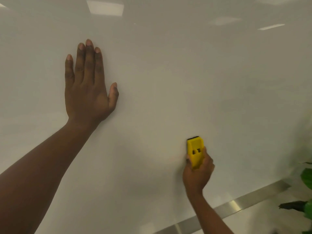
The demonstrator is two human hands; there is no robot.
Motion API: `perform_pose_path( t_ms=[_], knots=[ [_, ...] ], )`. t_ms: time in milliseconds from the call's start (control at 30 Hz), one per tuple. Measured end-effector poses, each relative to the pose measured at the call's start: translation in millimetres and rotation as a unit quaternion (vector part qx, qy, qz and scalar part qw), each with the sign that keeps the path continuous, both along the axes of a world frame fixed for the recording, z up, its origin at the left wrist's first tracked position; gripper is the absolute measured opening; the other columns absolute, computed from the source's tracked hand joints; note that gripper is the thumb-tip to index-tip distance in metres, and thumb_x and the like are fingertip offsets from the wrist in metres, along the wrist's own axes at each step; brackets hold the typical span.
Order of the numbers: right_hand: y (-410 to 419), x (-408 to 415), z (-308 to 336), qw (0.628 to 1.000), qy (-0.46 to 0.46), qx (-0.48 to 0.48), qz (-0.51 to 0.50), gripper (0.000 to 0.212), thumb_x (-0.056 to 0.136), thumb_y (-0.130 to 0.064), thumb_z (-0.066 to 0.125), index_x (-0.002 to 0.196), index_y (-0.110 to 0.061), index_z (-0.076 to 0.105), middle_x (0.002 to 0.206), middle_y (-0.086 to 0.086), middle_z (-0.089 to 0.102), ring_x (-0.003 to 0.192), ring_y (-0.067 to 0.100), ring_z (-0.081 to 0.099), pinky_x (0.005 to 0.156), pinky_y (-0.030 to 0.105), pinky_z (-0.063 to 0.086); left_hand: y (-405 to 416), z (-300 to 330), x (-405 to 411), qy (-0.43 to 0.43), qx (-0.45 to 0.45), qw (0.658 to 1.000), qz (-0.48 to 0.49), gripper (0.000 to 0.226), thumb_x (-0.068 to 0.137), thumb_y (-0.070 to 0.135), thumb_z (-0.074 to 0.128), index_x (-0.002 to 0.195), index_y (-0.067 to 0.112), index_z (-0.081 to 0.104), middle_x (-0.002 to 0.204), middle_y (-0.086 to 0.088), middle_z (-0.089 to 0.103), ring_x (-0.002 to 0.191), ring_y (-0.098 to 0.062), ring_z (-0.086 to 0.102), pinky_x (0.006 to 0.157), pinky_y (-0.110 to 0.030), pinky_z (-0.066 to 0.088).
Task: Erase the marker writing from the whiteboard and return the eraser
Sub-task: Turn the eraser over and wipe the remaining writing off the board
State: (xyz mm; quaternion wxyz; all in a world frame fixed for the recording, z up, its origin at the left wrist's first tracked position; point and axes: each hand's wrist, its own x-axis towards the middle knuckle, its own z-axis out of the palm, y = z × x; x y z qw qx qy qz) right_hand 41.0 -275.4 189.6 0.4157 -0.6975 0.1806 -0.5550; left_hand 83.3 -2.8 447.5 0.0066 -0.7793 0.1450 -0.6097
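— Look at the fingers of the right hand: curled round the lower half of the yellow eraser, thumb on the near side, so the dark felt face sits against the whiteboard.

— And the other one?

— The left hand lies flat on the board higher up and well to the left, all 5 fingers straight, gripping nothing. I'd say it's bracing the person, or steadying the panel, while the eraser rubs.

— Any writing left?

— None that I can make out; the surface shows only reflected ceiling lights. My guess is the wiping is nearly done.

— Room to move?

— Plenty of bare board above and to the left of the eraser. Below, the metal ledge runs along the bottom edge, near the wrist, probably where the eraser goes back. On the right, green plant leaves crowd the corner, so a wide sweep that way could brush them.
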Motion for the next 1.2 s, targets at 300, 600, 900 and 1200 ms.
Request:
perform_pose_path(
  t_ms=[300, 600, 900, 1200],
  knots=[
    [105, -9, -33, 0.96, -0.038, -0.256, 0.11, 0.049, 0.086, -0.032, 0.062, 0.131, -0.017, 0.052, 0.128, 0.005, 0.061, 0.104, 0.026, 0.055, 0.09, 0.032, 0.039, 1, -1, -1, -0.002, 0.005, 1.0, -0.009, 0.076, 0.101, 0.044, 0.031, 0.158, 0.003, 0.003, 0.166, -0.019, 0.004, 0.155, -0.032, 0.001, 0.125, -0.053, 0.006],
    [22, -13, -56, 0.766, 0.037, -0.628, 0.132, 0.057, 0.089, 0.001, 0.03, 0.128, -0.025, 0.062, 0.132, 0.001, 0.061, 0.119, 0.027, 0.056, 0.104, 0.044, 0.042, 1, -1, -1, -0.001, 0.007, 1.0, -0.019, 0.076, 0.101, 0.044, 0.03, 0.158, 0.003, 0.003, 0.167, -0.019, 0.003, 0.155, -0.033, 0.001, 0.125, -0.054, 0.006],
    [-83, -23, -27, 0.871, 0.108, -0.473, 0.076, 0.067, 0.068, 0.01, 0.045, 0.126, -0.019, 0.057, 0.128, 0.006, 0.062, 0.12, 0.033, 0.055, 0.104, 0.048, 0.04, 0, -1, -2, -0.001, 0.005, 1.0, -0.011, 0.077, 0.1, 0.044, 0.03, 0.158, 0.003, 0.003, 0.167, -0.019, 0.003, 0.155, -0.033, 0.002, 0.125, -0.053, 0.005],
    [-88, -18, -1, 0.997, 0.069, -0.014, 0.009, 0.066, 0.082, -0.019, 0.076, 0.138, -0.013, 0.043, 0.131, 0.013, 0.053, 0.119, 0.035, 0.049, 0.093, 0.039, 0.04, -1, -1, -4, -0.006, 0.003, 1.0, 0.0, 0.077, 0.1, 0.045, 0.031, 0.158, 0.003, 0.005, 0.166, -0.019, 0.005, 0.155, -0.033, 0.004, 0.125, -0.053, 0.006]
  ],
)
